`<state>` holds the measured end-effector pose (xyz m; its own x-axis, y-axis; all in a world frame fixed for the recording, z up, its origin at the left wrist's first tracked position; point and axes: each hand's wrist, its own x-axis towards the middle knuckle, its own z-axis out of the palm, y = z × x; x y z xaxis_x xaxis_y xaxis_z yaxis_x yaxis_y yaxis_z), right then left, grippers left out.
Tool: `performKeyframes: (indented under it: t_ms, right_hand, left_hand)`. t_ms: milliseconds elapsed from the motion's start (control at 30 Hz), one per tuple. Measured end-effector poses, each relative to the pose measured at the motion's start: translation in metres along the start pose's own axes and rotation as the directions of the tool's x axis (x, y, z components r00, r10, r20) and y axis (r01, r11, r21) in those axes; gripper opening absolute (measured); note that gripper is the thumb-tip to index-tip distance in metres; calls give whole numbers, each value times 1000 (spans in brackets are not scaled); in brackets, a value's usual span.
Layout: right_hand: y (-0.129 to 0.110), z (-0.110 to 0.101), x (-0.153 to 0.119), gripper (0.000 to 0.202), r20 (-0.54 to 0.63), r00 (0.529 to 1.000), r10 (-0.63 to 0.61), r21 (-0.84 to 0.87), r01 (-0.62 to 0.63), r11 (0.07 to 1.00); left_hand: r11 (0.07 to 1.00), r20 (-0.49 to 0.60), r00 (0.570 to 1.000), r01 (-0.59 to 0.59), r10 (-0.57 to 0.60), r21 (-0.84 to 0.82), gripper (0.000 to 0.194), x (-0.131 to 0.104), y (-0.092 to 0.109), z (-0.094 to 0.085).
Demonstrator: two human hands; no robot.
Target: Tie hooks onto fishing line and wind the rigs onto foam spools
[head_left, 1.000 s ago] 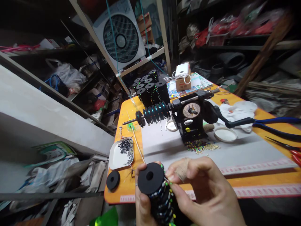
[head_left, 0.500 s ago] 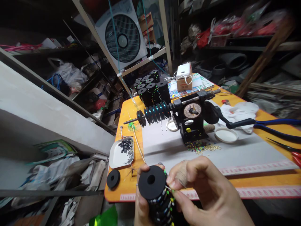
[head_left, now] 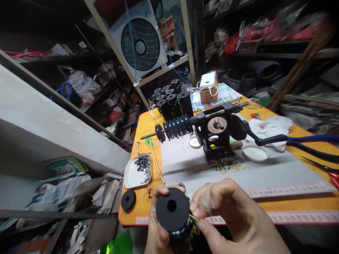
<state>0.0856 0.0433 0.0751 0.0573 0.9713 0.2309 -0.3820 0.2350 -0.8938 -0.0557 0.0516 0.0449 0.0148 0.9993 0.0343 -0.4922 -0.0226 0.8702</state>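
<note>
My left hand (head_left: 156, 229) is wrapped around an upright stack of black foam spools (head_left: 177, 222) at the bottom of the view. The round top with its centre hole faces me. Small green and yellow beads (head_left: 192, 225) run down the right side of this stack. At that side my right hand (head_left: 235, 215), a tan wrap on one finger, pinches a thin silvery wire-like piece (head_left: 194, 216) between thumb and fingertip. Its exact kind is too small to tell. The lower part of the stack is cut off by the frame.
A black hand-cranked winder (head_left: 217, 134) carries several spools (head_left: 176, 127) on its shaft. Loose beads (head_left: 225, 165) lie below. Left are a white dish (head_left: 129, 176) and a loose foam spool (head_left: 128, 200); right, blue-handled pliers (head_left: 309, 143). Finished stacks (head_left: 172, 102) stand behind.
The stack has tilted slightly in my left hand, showing less of its side. My right fingertips have moved a little down and right, drawing the thin piece slightly away.
</note>
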Motion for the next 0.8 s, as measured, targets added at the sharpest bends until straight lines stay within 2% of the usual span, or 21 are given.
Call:
performKeyframes:
  t_ms: [167,333,467,600,800]
  right_hand:
    - [1,1,-2,24,-4,1000,27,13,-27,1000]
    - [-1,1,-2,20,-18,991,129,86,-127,988]
    - [0,-7,2,22,107,965,241,212,-259,942]
    - [4,-14,6,21,213,952,221,240,-270,932]
    - [4,-13,5,34,152,945,289,263,-320,910]
  left_hand:
    - [999,32,998,-47,47,11,56,1,0,-2]
    - [999,-21,1000,10,-9,35,57,-2,7,1]
    - [999,-32,999,7,-5,46,56,-4,12,5]
    - [1000,-21,1000,12,-11,16,57,-3,9,5]
    - [1000,54,999,-8,9,-21,57,-1,3,0]
